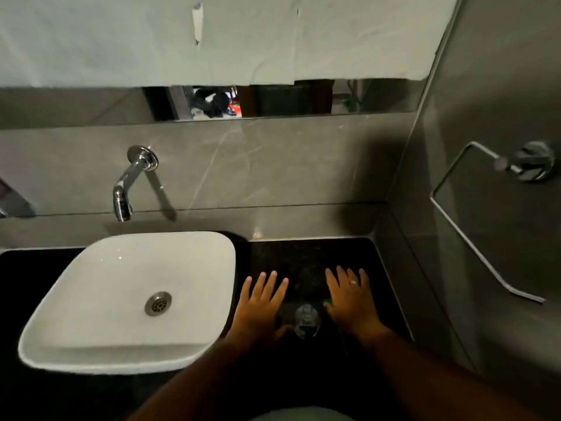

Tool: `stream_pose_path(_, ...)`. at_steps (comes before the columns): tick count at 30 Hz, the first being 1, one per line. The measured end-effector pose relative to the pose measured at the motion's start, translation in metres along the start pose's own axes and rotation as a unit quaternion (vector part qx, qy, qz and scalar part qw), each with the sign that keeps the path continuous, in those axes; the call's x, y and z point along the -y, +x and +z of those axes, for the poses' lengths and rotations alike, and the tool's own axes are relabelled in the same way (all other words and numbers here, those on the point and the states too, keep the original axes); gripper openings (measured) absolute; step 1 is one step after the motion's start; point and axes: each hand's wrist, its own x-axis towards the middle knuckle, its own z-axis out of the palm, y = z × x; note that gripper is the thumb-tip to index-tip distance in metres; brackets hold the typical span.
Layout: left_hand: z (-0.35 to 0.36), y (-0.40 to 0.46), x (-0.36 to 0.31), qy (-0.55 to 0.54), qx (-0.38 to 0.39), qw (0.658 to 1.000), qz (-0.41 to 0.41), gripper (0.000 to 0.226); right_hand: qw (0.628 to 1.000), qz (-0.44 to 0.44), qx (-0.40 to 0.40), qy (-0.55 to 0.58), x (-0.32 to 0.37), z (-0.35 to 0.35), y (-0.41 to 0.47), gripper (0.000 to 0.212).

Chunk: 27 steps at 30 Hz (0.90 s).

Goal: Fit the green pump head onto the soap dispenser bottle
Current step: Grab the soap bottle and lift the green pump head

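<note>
Start step, nothing gripped: left hand [260,302] and right hand [349,297] lie spread flat on desk [306,253]. Bottle [304,320] stands between them; green pump head [328,302] peeks from under right hand. Next: pick up pump, steady bottle.

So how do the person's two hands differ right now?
The left hand is bare; the right hand wears a ring. A bit of green peeks from under the right hand, nothing under the left. Both lie flat, fingers spread, flanking the clear soap dispenser bottle on the black countertop.
</note>
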Motion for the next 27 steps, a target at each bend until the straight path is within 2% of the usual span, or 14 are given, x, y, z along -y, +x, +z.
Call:
stream_pose_path(1,0.005,-0.001,-0.002,-0.018,0.015,1.000,0.005,0.105,0.999,0.023,0.038,0.009,0.000,0.006,-0.004,0.075)
stream_pose_path(4,0.022,-0.002,-0.013,-0.060,0.046,0.997,0.016,0.104,0.995,0.061,0.082,0.018,-0.002,0.030,-0.010,0.063)
stream_pose_path(6,0.034,0.005,-0.020,-0.142,0.059,0.988,0.001,0.102,0.991,0.069,0.110,0.037,-0.001,0.035,-0.007,0.054)
stream_pose_path(9,0.043,0.013,-0.028,-0.275,0.087,0.956,-0.043,0.093,0.986,0.093,0.116,0.081,-0.001,0.039,-0.001,0.044)
stream_pose_path(11,0.046,0.017,-0.032,-0.343,0.085,0.934,-0.057,0.079,0.984,0.103,0.112,0.097,0.000,0.047,-0.001,0.039)
stream_pose_path(15,0.049,0.026,-0.027,-0.376,0.084,0.919,-0.081,0.066,0.980,0.124,0.115,0.105,-0.002,0.050,0.005,0.032)
stream_pose_path(18,0.044,0.033,-0.019,-0.396,0.088,0.908,-0.103,0.062,0.963,0.162,0.083,0.200,-0.006,0.042,0.013,0.029)
stream_pose_path(21,0.038,0.035,-0.010,-0.402,0.130,0.899,-0.118,0.053,0.909,0.162,0.027,0.384,-0.005,0.015,0.029,0.021)
stream_pose_path(25,0.030,0.033,-0.011,-0.422,0.151,0.882,-0.147,0.054,0.777,0.122,-0.098,0.610,0.003,-0.032,0.063,0.010)
stream_pose_path(27,0.028,0.032,-0.014,-0.433,0.152,0.876,-0.149,0.053,0.739,0.073,-0.135,0.656,0.006,-0.053,0.074,0.013)
